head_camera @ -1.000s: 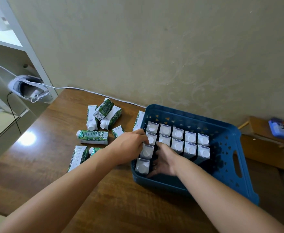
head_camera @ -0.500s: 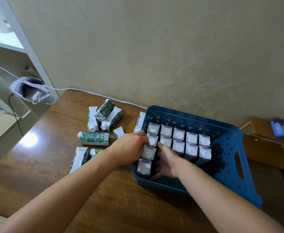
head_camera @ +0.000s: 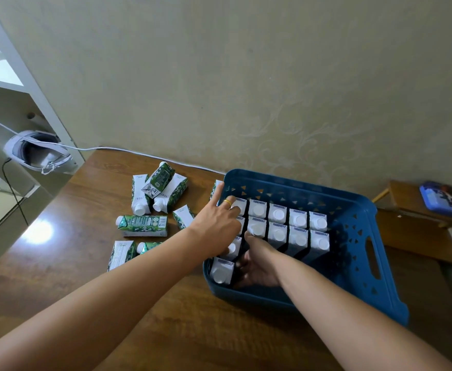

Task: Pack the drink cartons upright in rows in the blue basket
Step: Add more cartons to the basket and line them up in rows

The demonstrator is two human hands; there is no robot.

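A person is leaning over a wooden table (head_camera: 91, 285), packing cartons into a blue basket (head_camera: 353, 263) at centre right of the frame. Inside it, two rows of five cartons (head_camera: 278, 214) are standing upright with white caps up along the far side, and two more cartons (head_camera: 221, 270) are forming a column at the basket's left wall. The left hand (head_camera: 218, 223) is resting across the carton tops at the basket's left edge, fingers straight and relaxed, grasping nothing. The right hand (head_camera: 257, 266) is lying low inside the basket beside the nearest carton, fingers loosely bent; whether it is gripping anything cannot be told. The step appears to be squaring up the column. About eight loose cartons (head_camera: 143, 224) are lying on their sides at centre left, so the next move likely calls for picking one up, turning it upright and filling the gap.
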